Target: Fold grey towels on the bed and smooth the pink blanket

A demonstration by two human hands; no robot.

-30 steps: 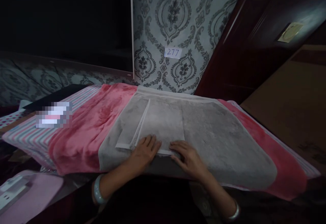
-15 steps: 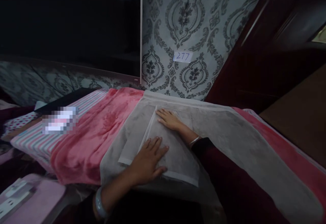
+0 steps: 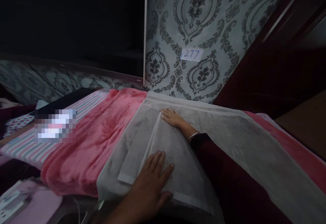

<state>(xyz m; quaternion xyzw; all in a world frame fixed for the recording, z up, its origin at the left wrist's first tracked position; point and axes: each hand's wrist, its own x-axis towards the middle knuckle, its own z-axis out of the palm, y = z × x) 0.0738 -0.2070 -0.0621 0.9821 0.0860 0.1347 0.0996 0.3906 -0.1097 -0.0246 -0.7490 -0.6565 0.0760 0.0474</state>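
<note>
A thin grey cloth (image 3: 178, 156) with white edges lies partly folded on a larger grey cover (image 3: 229, 128). Its upper layer's left edge forms a slanting fold, and a single layer shows to the left. My left hand (image 3: 150, 183) rests flat on the near part of the folded cloth, fingers spread and pointing away from me. My right hand (image 3: 172, 118) lies flat at the far end of the fold, fingers stretched out to the left. Both palms press on the fabric without gripping it.
Left of the grey cover are a pink plush blanket (image 3: 102, 128) and striped fabric (image 3: 25, 149). A power strip (image 3: 12, 203) sits on a pink surface at the lower left. Behind are a dark television screen (image 3: 71, 23) and a patterned wall bearing a paper label (image 3: 192, 54).
My view has moved closer to the cloth. My left hand has slid toward me along the fold, while my right hand stays near the far end.
</note>
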